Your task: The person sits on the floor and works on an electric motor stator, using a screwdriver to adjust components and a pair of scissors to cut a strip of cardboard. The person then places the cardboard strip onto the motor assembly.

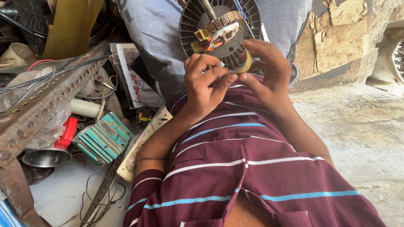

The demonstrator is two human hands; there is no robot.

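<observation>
A person in a maroon striped shirt (252,168) worked over the lap, both hands raised before the chest. The left hand (206,84) had its fingers curled together, thumb and forefinger pinched on something too small to make out. The right hand (269,75), just beside it, was clamped on a roll of yellow tape (246,63). Directly beyond both hands, resting against grey trousers (160,38), stood a round dark fan motor (219,29), its shaft pointing up and away, copper-coloured windings facing the fingers; the right hand was nearer its rim. At the floor's left edge lay a teal finned circuit module (103,138), a perforated rusty angle bar (42,105), a steel funnel (46,156) and a white-and-red printed packet (136,82).
</observation>
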